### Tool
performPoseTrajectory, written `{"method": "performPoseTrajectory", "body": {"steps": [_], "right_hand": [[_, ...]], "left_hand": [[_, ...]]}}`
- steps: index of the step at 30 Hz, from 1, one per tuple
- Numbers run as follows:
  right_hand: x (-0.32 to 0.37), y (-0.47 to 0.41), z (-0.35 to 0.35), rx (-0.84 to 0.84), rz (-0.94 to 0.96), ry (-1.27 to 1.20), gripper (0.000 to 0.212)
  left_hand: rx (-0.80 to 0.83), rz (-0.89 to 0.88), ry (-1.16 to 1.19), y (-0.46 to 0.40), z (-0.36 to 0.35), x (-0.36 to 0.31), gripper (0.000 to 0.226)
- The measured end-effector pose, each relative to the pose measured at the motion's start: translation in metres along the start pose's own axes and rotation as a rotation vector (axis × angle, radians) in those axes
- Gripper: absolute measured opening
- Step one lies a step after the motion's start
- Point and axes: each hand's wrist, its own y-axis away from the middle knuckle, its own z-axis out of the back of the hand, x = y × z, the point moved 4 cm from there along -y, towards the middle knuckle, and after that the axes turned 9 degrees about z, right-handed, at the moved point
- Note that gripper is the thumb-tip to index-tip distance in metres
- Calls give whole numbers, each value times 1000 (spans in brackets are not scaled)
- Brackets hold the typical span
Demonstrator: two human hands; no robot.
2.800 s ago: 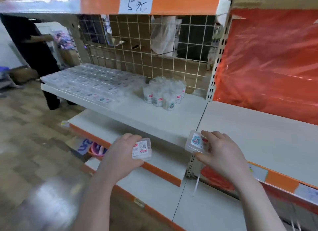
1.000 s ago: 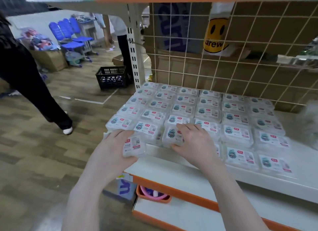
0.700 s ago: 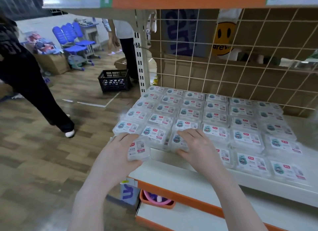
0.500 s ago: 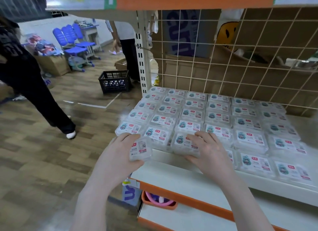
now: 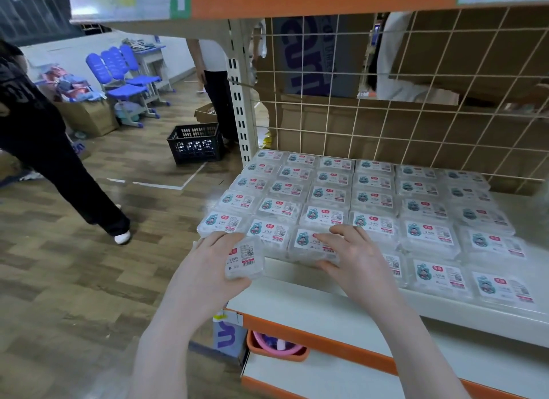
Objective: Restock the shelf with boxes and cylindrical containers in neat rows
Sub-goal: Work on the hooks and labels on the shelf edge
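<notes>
Several rows of clear plastic boxes (image 5: 374, 199) with white labels cover the white shelf (image 5: 312, 303). My left hand (image 5: 208, 268) is shut on one clear box (image 5: 245, 260), held just off the shelf's left front corner. My right hand (image 5: 353, 256) grips another box (image 5: 312, 244) that rests on the shelf in the front row, fingers over its top and thumb at its near side. No cylindrical containers are in view.
A wire grid back panel (image 5: 416, 101) stands behind the boxes. Lower shelves (image 5: 326, 378) with orange edges sit below, with a pink basin (image 5: 276, 345). A black crate (image 5: 194, 143), blue chairs (image 5: 124, 75) and two people (image 5: 44, 137) are on the wooden floor to the left.
The view moved from the shelf's right part to the box rows. My right hand set its box down in the front row; over the last second both hands shifted only slightly.
</notes>
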Motion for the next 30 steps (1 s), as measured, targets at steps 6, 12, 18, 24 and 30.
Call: {"method": "performPoseTrajectory", "body": {"steps": [6,12,18,24,30], "right_hand": [[-2,6,1,-29,37,9,48],[-14,18,19,-64,8,7,47],[-39,41,40,-68,-56,44,45],[-69,64,59,-72,-143,128,43],[-90,86,80,-59,-259,191,40]], "left_hand": [[1,-4,-9,1,1,-4,68],[17,-25,-21,0,-2,-17,68],[73,-79,-17,-3,-12,-42,69],[104,-170,-61,-9,-23,-79,70],[161,-276,-68,-14,-39,-125,70]]}}
